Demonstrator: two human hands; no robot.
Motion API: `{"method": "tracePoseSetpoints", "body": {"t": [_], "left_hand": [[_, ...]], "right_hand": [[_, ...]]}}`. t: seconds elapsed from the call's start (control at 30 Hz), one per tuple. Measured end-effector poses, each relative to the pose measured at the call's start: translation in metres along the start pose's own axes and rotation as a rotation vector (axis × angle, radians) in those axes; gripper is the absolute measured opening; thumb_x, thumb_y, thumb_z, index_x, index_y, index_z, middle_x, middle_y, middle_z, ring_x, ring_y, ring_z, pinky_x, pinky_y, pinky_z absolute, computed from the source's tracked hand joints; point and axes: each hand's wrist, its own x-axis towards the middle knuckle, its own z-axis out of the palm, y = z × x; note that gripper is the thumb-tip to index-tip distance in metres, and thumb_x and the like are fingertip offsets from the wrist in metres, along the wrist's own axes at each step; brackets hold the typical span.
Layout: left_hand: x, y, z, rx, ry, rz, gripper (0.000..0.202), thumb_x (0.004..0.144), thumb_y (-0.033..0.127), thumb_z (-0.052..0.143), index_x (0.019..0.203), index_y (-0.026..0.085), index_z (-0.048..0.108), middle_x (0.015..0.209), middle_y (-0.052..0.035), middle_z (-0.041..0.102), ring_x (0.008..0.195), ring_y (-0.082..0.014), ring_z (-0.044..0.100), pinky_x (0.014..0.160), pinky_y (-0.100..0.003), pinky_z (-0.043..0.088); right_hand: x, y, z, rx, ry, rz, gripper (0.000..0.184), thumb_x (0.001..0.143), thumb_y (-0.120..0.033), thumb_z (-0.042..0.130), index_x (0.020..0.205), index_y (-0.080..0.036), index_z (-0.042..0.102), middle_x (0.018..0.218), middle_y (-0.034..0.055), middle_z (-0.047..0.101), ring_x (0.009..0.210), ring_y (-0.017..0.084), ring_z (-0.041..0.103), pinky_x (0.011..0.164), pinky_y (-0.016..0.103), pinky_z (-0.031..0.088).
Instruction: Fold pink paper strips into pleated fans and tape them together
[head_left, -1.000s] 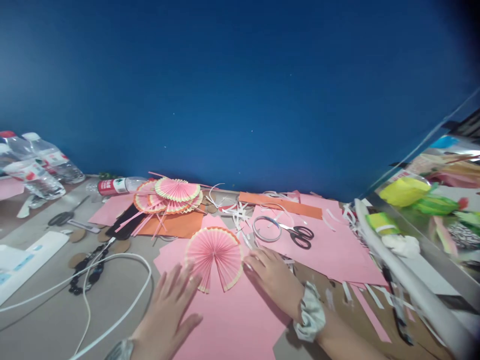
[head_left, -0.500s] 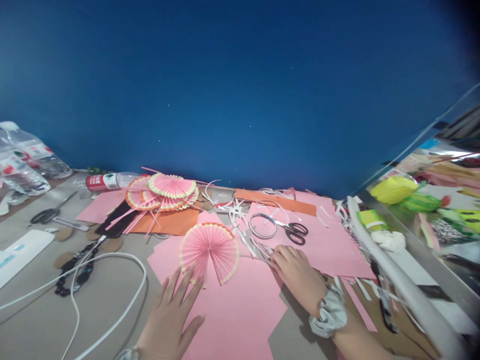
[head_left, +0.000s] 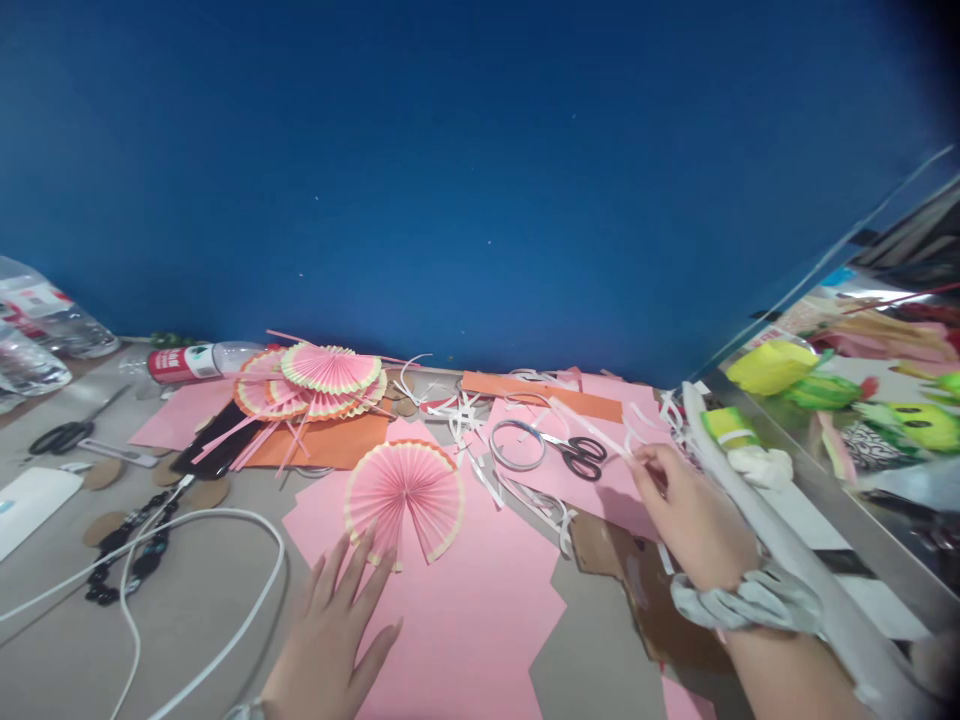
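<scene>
My left hand [head_left: 337, 620] lies flat with fingers spread, its fingertips on the lower left edge of a pleated pink paper fan [head_left: 405, 490]. The fan is opened almost to a full circle, with a gap at the bottom, and rests on pink paper sheets [head_left: 472, 620]. At the right my right hand [head_left: 694, 515], a pale scrunchie at its wrist, pinches a thin white strip [head_left: 592, 425] that runs up and left from the fingers. Black-handled scissors [head_left: 585, 458] and a roll of clear tape [head_left: 517, 445] lie left of that hand.
More pleated fans [head_left: 330, 375] with pink strips are piled at the back left, near a plastic bottle [head_left: 180, 362]. A white cable [head_left: 277, 560] loops across the left side. A long white roll [head_left: 750, 510] and a bin of coloured scraps [head_left: 885, 410] flank the right. A blue wall [head_left: 450, 180] rises behind.
My right hand has moved right and lifted from beside the tape, now with a white strip between its fingers. Pink paper and scraps at the right have shifted, baring brown cardboard. My left hand stays flat.
</scene>
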Motion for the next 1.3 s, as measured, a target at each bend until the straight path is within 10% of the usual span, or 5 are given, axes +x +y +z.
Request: {"method": "tracePoseSetpoints", "body": {"t": [0.17, 0.4, 0.87, 1.13, 1.3], "left_hand": [[0.001, 0.001, -0.002, -0.019, -0.001, -0.012, 0.06, 0.086, 0.04, 0.044, 0.141, 0.027, 0.023, 0.149, -0.0029, 0.022, 0.135, -0.029, 0.017, 0.1, -0.046, 0.033], [-0.001, 0.001, -0.002, -0.016, -0.007, -0.013, 0.06, 0.086, 0.04, 0.043, 0.141, 0.027, 0.023, 0.148, -0.0023, 0.025, 0.134, -0.0289, 0.019, 0.1, -0.045, 0.034], [0.002, 0.0, -0.002, -0.01, 0.014, 0.006, 0.061, 0.086, 0.04, 0.045, 0.141, 0.026, 0.023, 0.147, -0.0036, 0.027, 0.134, -0.0286, 0.02, 0.099, -0.045, 0.034], [0.001, 0.0, -0.001, -0.004, 0.033, 0.005, 0.059, 0.085, 0.038, 0.045, 0.141, 0.026, 0.026, 0.145, -0.0044, 0.032, 0.132, -0.029, 0.023, 0.097, -0.044, 0.037], [0.001, 0.0, -0.003, -0.025, 0.004, -0.012, 0.058, 0.086, 0.038, 0.044, 0.141, 0.027, 0.025, 0.145, -0.0033, 0.032, 0.133, -0.0291, 0.023, 0.098, -0.044, 0.035]], "right_hand": [[0.003, -0.028, 0.009, -0.013, -0.011, -0.114, 0.036, 0.085, -0.026, 0.041, 0.119, -0.015, 0.048, 0.112, 0.0154, 0.053, 0.102, 0.028, 0.049, 0.084, 0.041, 0.037], [-0.01, -0.086, 0.044, 0.044, -0.17, -0.285, 0.011, 0.084, -0.022, 0.047, 0.081, -0.021, 0.058, 0.089, 0.0052, 0.06, 0.087, 0.021, 0.053, 0.079, 0.036, 0.034], [0.031, -0.022, 0.021, 0.026, -0.174, -0.115, 0.023, 0.087, -0.021, 0.04, 0.098, -0.018, 0.06, 0.098, 0.0103, 0.061, 0.088, 0.026, 0.056, 0.075, 0.042, 0.039], [0.031, -0.056, 0.049, 0.241, -0.33, -0.436, 0.018, 0.086, -0.026, 0.052, 0.101, -0.019, 0.059, 0.108, 0.0044, 0.059, 0.1, 0.018, 0.053, 0.087, 0.037, 0.043], [0.03, -0.059, 0.062, 0.373, -0.312, -0.391, 0.025, 0.088, -0.032, 0.051, 0.104, -0.015, 0.057, 0.104, 0.0057, 0.059, 0.089, 0.016, 0.059, 0.077, 0.037, 0.049]]}}
